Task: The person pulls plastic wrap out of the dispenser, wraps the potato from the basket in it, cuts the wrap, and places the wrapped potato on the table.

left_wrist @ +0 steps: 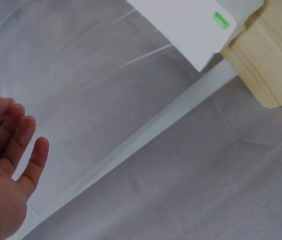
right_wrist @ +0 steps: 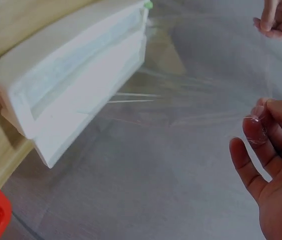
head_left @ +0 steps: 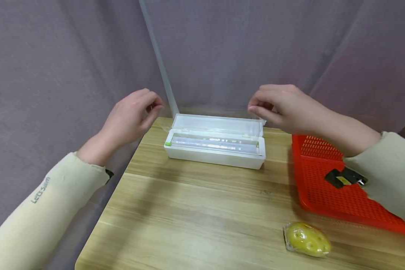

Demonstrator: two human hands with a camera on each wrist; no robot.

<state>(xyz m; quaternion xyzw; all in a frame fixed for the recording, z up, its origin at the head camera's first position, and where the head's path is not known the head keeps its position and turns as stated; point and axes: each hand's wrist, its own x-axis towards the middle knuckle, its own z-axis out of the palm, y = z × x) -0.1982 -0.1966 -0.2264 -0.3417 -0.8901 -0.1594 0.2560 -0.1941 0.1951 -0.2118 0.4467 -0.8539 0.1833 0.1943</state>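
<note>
Clear cling film (right_wrist: 180, 85) stretches from the white dispenser box (head_left: 216, 159) up to both hands. My left hand (head_left: 129, 116), off the box's left end and above the table, pinches one corner between thumb and index finger. On the other side my right hand (head_left: 285, 107) pinches the opposite corner, with film wrapped over a fingertip in the right wrist view. The box's lid (head_left: 219, 125) stands raised at the back, and a film roll (head_left: 212, 144) lies inside. A small green slider (head_left: 168, 144) sits at the box's left end.
A red perforated basket (head_left: 303, 204) stands on the right, below the right forearm. Near the front of the wooden table (head_left: 189, 210) lies a yellow potato (head_left: 307, 239) in clear film. Grey curtain (head_left: 239, 56) hangs close behind the table and along its left edge.
</note>
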